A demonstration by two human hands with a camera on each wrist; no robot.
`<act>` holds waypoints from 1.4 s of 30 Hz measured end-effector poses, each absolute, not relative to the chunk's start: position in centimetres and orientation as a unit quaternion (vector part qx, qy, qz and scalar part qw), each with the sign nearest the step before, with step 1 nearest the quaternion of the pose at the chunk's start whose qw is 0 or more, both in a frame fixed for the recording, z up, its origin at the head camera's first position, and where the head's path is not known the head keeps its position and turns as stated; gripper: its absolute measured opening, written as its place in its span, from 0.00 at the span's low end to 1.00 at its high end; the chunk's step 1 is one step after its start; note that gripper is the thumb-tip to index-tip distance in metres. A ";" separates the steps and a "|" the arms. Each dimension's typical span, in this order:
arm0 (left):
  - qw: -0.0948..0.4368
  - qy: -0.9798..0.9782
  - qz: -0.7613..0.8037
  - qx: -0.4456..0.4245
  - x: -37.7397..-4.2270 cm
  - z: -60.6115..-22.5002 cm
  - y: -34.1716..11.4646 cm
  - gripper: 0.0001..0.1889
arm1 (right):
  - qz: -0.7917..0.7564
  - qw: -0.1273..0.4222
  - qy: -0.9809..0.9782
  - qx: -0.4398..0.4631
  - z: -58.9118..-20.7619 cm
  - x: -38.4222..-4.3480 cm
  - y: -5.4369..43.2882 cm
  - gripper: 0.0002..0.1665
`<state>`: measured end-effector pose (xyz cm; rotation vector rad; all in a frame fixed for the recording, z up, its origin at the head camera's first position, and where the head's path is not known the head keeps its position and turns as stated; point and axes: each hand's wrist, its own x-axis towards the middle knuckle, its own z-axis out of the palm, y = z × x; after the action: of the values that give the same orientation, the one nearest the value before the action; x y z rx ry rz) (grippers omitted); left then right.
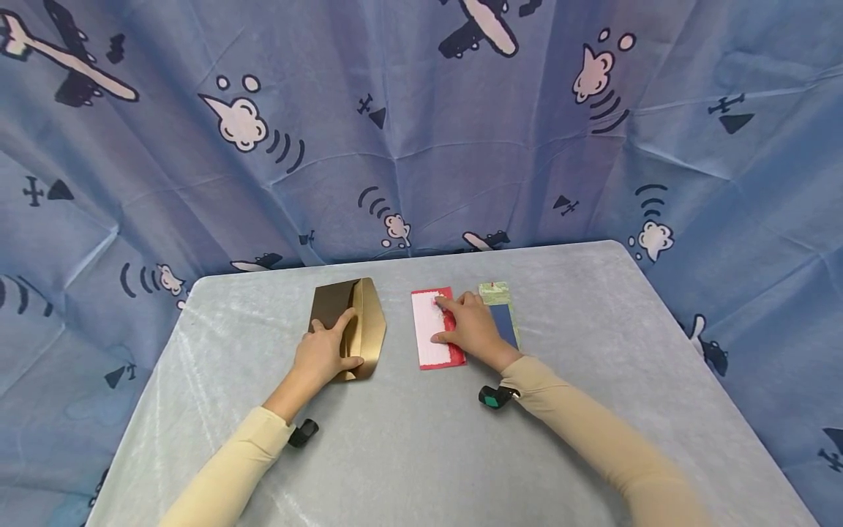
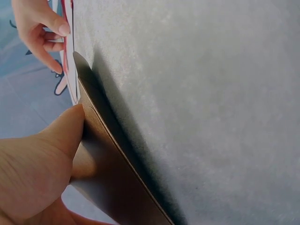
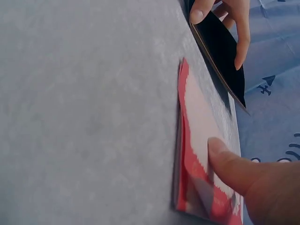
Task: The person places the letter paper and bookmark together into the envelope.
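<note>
My left hand [image 1: 323, 351] rests on a dark brown envelope [image 1: 329, 294], its fingers spread and its thumb near the mouth. The pointed gold flap [image 1: 374, 326] lies folded open to the right. In the left wrist view, the thumb presses the envelope [image 2: 110, 173] close to its edge. My right hand [image 1: 476, 328] holds a red-and-white greeting card [image 1: 426, 344] between thumb and fingers, near its red right side. The right wrist view shows the thumb on the white face of the card [image 3: 199, 108]; the other fingertips are hidden there.
A green card with a blue panel [image 1: 502, 320] lies right of the red card, partly under the right hand. All of it is on a table with a grey cloth [image 1: 408, 439]. A blue patterned curtain [image 1: 421, 132] hangs behind the table's far edge.
</note>
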<state>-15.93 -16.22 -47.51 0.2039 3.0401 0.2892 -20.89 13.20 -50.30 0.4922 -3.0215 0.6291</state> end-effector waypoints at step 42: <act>0.050 0.993 0.094 0.058 -15.9 -47.3 -16.1 0.51 | 0.328 -0.126 -0.922 0.163 -49.3 -22.9 15.4 0.42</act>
<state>-15.90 -16.07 -47.32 0.1752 3.0234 0.2861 -22.91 15.35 -49.31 0.5578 -3.1530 1.1236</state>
